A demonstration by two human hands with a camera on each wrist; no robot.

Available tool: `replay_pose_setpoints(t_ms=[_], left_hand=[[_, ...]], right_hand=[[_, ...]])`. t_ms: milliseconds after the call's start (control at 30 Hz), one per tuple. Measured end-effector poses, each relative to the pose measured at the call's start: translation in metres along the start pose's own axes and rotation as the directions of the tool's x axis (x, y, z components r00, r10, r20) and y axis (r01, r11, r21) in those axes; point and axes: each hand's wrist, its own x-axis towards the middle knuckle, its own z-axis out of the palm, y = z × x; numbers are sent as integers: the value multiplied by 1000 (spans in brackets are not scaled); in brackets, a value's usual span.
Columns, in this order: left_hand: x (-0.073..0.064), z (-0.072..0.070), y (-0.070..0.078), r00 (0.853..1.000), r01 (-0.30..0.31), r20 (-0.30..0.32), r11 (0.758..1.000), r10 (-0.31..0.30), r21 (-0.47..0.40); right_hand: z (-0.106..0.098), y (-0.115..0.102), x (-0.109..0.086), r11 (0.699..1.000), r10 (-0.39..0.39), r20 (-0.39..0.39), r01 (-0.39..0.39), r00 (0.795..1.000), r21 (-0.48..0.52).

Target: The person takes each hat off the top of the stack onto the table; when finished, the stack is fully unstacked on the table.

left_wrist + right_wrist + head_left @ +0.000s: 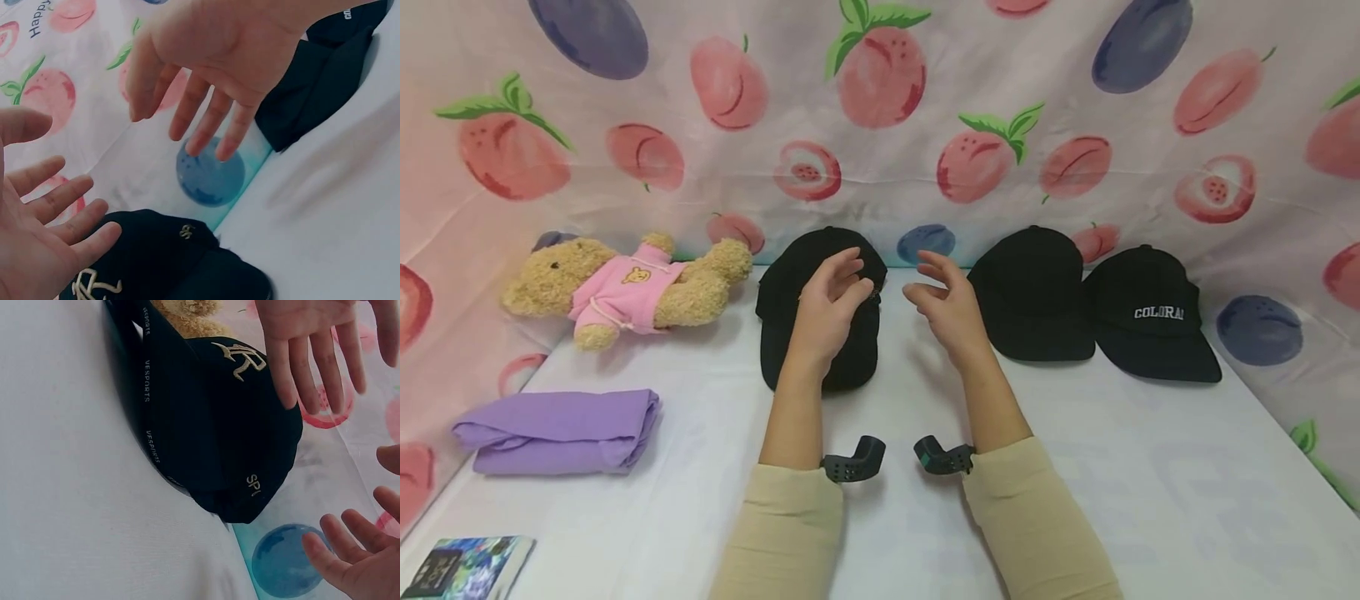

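My left hand [831, 308] hovers over a black cap [778, 312] with pale embroidered lettering, holding nothing. My right hand [951, 308] is raised to the right of that cap, between it and a second black cap [1033, 292], and it too is free of any object. In the left wrist view, my left hand [44, 231] and right hand [219, 56] face each other with fingers loosely spread, a gap between them. The right wrist view shows the embroidered cap [219, 425] on the white surface, beside my left hand [319, 350] and right hand [369, 562].
A third black cap [1150, 308] with white lettering lies at the right. On the left are a teddy bear [632, 287] in a pink top, a folded purple cloth [561, 433] and a colourful book [471, 567]. Fruit-print fabric [880, 158] hangs behind the white table [895, 517].
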Motion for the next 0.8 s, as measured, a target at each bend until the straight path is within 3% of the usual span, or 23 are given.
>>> replay_pose_setpoints(t_ms=[467,667,800], left_hand=[[-1,-24,2,987,-50,-148,998,55,32],[-1,-31,1,976,-24,-215,1000,27,19],[-1,-37,0,955,12,-295,1000,-19,-24]], right_hand=[[8,3,2,998,-8,87,13,996,-64],[11,4,3,997,-21,99,28,995,-74],[14,4,4,997,-21,110,29,994,-71]])
